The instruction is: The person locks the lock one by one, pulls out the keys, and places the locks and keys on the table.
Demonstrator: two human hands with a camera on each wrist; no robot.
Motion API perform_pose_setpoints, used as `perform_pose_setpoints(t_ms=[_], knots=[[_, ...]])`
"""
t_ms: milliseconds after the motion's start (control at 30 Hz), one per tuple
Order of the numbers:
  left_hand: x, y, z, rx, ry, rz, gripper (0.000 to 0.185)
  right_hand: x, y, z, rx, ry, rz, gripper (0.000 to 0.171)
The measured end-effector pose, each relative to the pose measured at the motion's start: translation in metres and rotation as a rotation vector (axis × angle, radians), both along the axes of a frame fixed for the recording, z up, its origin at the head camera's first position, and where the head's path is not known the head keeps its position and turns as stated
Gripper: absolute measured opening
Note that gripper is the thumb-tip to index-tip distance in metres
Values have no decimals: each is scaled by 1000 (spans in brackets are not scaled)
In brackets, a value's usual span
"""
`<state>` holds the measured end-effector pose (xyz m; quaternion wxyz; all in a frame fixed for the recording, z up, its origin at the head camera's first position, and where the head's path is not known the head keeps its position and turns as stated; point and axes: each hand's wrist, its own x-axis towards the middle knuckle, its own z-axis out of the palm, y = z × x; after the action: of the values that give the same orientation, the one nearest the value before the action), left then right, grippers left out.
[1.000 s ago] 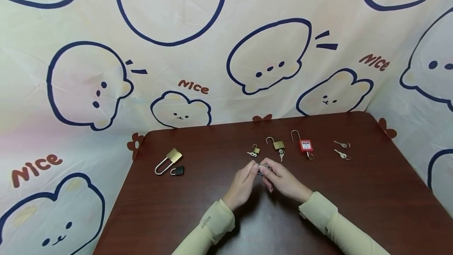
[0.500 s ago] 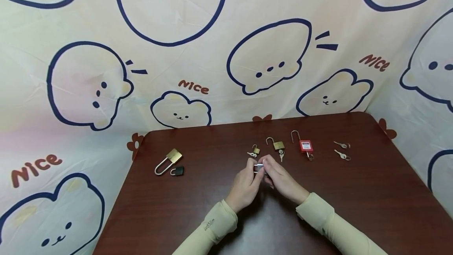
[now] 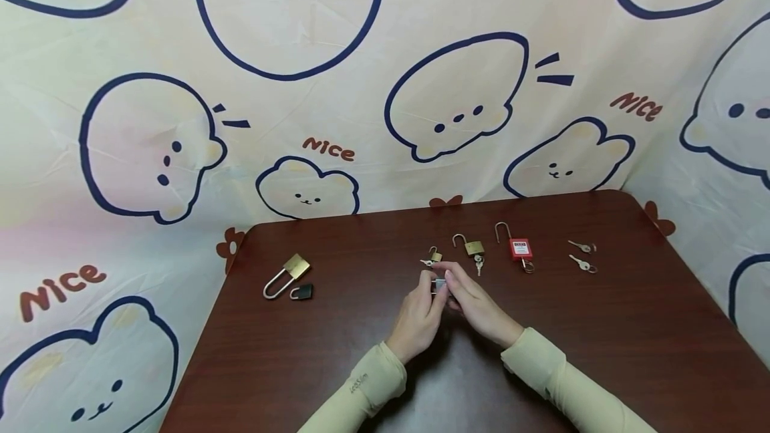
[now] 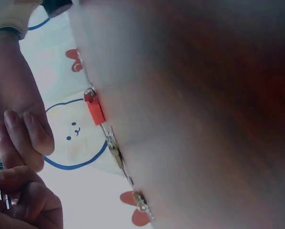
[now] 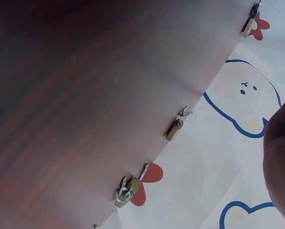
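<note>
The tabletop (image 3: 289, 346) is smooth, softly glossy wood grain. The held padlock (image 3: 440, 284) shows silvery metal, the long-shackle padlock (image 3: 297, 265) brassy metal, the red padlock (image 3: 520, 248) plastic-looking casing. The backdrop (image 3: 337, 105) looks like lightly creased cloth.

My bare left hand (image 3: 418, 318) and bare right hand (image 3: 480, 306) sit close together before me, fingers (image 4: 36, 137) curled. My left forearm (image 3: 361, 385) and right forearm (image 3: 568, 379), in pale yellow-green sleeves, slant inward.
</note>
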<state>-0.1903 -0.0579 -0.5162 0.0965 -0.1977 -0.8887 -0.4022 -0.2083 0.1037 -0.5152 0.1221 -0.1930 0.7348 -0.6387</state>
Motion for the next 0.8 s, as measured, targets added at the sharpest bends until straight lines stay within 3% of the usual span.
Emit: perform_pose_setpoints(t_ms=[133, 400, 600, 800], knots=[[1, -2, -1, 76, -32, -40, 23, 2, 0, -2, -2, -18, 19, 51], [0, -10, 2, 295, -211, -142, 20, 1, 11, -6, -33, -6, 46, 40], [-3, -14, 7, 294, -220, -147, 19, -5, 19, -5, -89, -130, 95, 45], [-3, -16, 11, 283, -206, -148, 16, -6, 18, -2, -252, -287, 161, 35]])
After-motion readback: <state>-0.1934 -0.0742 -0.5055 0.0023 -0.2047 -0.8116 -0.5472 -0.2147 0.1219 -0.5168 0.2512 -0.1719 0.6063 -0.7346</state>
